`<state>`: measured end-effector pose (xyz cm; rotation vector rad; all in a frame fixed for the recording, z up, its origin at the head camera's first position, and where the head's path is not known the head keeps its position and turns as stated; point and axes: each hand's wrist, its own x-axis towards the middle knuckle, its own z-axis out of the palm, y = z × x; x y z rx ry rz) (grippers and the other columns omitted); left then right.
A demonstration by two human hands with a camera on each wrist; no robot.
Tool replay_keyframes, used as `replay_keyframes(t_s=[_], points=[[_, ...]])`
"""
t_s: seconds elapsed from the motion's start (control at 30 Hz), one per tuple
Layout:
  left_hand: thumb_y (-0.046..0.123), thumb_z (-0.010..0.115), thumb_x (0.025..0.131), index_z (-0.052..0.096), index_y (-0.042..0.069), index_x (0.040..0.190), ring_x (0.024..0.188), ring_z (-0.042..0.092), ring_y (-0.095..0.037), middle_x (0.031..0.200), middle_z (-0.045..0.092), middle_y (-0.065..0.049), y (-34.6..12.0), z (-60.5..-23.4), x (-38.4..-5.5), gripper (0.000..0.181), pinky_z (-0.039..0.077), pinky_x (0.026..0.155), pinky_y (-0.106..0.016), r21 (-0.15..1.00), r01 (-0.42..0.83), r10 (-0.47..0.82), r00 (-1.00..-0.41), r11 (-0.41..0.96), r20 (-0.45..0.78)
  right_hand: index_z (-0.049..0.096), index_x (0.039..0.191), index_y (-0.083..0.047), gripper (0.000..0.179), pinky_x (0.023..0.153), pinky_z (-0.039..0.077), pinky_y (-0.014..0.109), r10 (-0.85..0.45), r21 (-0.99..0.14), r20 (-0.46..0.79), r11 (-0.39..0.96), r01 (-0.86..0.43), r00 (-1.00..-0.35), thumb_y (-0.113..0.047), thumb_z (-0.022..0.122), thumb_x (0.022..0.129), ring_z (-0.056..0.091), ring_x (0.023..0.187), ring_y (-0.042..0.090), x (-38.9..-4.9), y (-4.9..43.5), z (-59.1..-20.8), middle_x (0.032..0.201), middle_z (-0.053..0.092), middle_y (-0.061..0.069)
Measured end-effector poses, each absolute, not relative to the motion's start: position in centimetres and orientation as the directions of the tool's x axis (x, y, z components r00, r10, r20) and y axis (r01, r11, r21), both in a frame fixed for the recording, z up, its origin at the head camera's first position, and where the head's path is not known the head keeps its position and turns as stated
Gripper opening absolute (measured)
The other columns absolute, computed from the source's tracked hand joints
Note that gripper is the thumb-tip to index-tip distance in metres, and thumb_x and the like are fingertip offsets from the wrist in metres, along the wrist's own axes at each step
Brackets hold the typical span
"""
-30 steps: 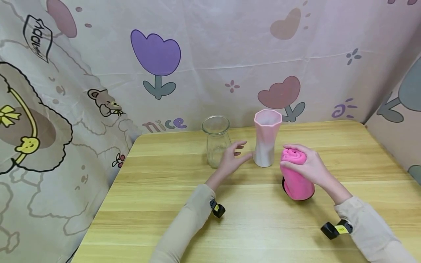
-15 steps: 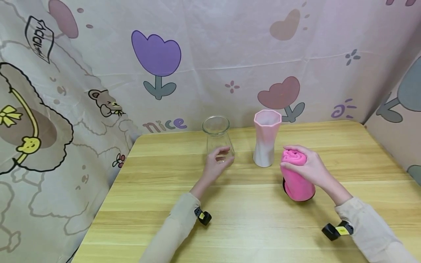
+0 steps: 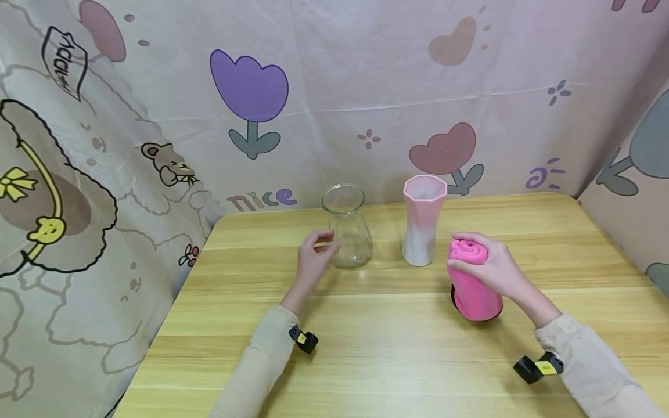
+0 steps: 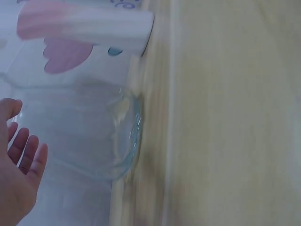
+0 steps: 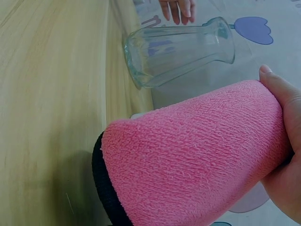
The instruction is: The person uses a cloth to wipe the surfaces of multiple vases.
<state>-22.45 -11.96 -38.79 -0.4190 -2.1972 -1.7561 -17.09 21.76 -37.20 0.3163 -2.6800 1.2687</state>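
My right hand (image 3: pixel 493 261) grips the upper end of a rolled pink towel (image 3: pixel 477 297) with dark edging. The roll stands slightly tilted at the right of the table; in the right wrist view its fuzzy side (image 5: pixel 188 150) fills the middle. My left hand (image 3: pixel 312 258) holds nothing, its fingers loosely bent just left of a clear glass vase (image 3: pixel 352 241). In the right wrist view a small gap shows between the left fingers (image 5: pixel 175 13) and the glass. The vase stands upright, wide at the base with a flared rim.
A pink-and-white faceted vase (image 3: pixel 420 226) stands upright between the glass vase and the towel. Behind them a printed cloth (image 3: pixel 324 145) hangs along the back edge of the wooden table (image 3: pixel 366 348). More cloth covers the left and right sides.
My left hand has moved left, from the gap between the two vases, across the front of the glass vase, to its left side. The right hand and towel have hardly moved.
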Motion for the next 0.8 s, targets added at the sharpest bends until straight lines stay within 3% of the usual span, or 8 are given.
replay_keyframes(t_s=[0.2, 0.47, 0.8], points=[[0.002, 0.072, 0.074, 0.054, -0.009, 0.11, 0.099, 0.054, -0.034, 0.108, 0.056, -0.025, -13.5, -40.2, -24.9, 0.041, 0.052, 0.081, -0.029, 0.939, 0.299, -0.066, -0.947, 0.172, 0.313, 0.053, 0.125, -0.009, 0.056, 0.074, 0.045, 0.013, -0.123, -0.737, 0.234, 0.625, -0.258, -0.964, -0.031, 0.072, 0.077, 0.048, 0.093, -0.005, -17.1, 21.7, -37.2, 0.116, 0.059, 0.014], [0.016, 0.078, 0.07, 0.038, 0.001, 0.131, 0.114, 0.043, -0.029, 0.13, 0.043, -0.014, -13.4, -41.2, -27.2, 0.075, 0.042, 0.096, -0.041, 0.935, 0.221, 0.06, -0.975, 0.279, 0.213, 0.053, 0.124, -0.008, 0.055, 0.073, 0.045, 0.013, -0.13, -0.742, 0.237, 0.616, -0.266, -0.963, -0.029, 0.072, 0.077, 0.048, 0.09, -0.009, -17.2, 21.7, -37.5, 0.115, 0.059, 0.015], [0.032, 0.082, 0.063, 0.027, 0.004, 0.139, 0.117, 0.043, -0.029, 0.131, 0.04, -0.013, -12.0, -41.3, -28.0, 0.099, 0.039, 0.098, -0.043, 0.886, 0.171, 0.096, -0.985, 0.43, 0.143, 0.053, 0.124, -0.007, 0.055, 0.073, 0.046, 0.015, -0.139, -0.732, 0.239, 0.624, -0.272, -0.961, -0.029, 0.072, 0.077, 0.049, 0.09, -0.006, -17.3, 21.6, -37.9, 0.114, 0.059, 0.014]])
